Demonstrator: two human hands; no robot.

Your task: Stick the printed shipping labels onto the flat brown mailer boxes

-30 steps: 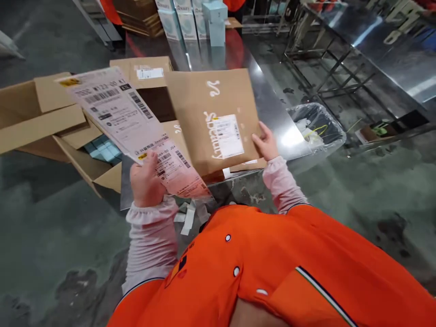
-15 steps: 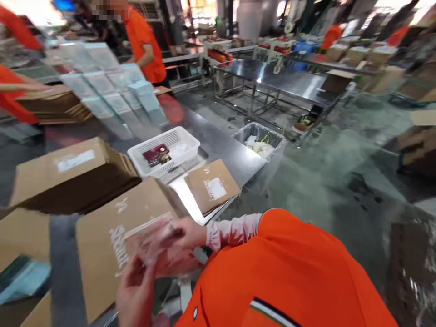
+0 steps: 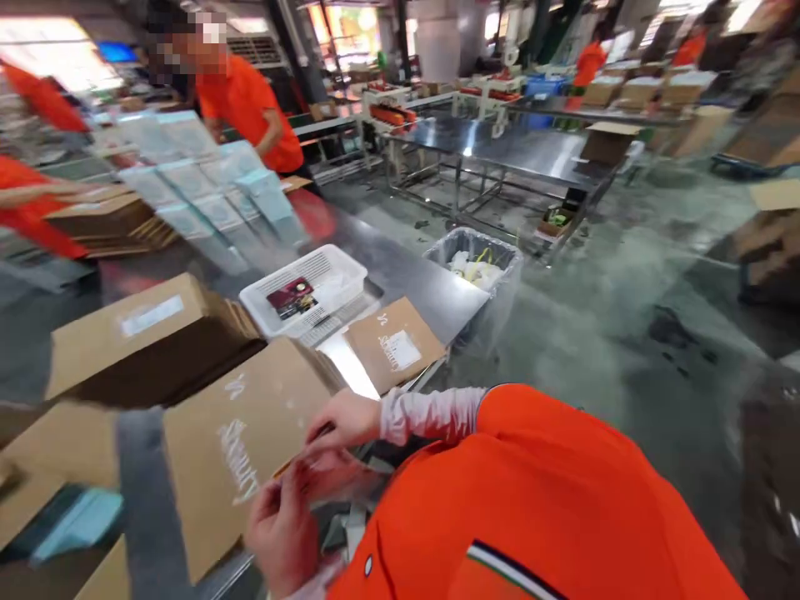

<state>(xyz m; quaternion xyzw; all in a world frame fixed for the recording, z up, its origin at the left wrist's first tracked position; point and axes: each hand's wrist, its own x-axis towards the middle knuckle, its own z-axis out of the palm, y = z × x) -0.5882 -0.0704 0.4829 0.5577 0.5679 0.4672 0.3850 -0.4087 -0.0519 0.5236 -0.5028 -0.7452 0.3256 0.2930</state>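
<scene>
My left hand (image 3: 284, 529) is closed, its thumb and fingers pinching one edge of a pinkish see-through plastic bag (image 3: 343, 477). On the bag's upper edge my right hand (image 3: 347, 418) is closed too, in a light sleeve. The bag hangs between both hands in front of my body; its contents are too blurred to make out. Just beyond my hands lies a stack of flat brown cartons (image 3: 234, 442) with white lettering on the top one. Past my right hand, a smaller folded carton (image 3: 395, 342) with a white label rests at the table edge.
A white plastic basket (image 3: 250, 293) holds dark red printed items. Brown cartons (image 3: 134, 325) are stacked at left, with light blue boxes (image 3: 218, 187) behind. A lined bin (image 3: 506, 279) stands beside the metal table (image 3: 400, 250). Across the table a person in orange (image 3: 247, 104) works.
My hands have shifted slightly right. The bag's upper part, earlier spread toward the cartons, is now turned down between my fingers. The view has turned a little left.
</scene>
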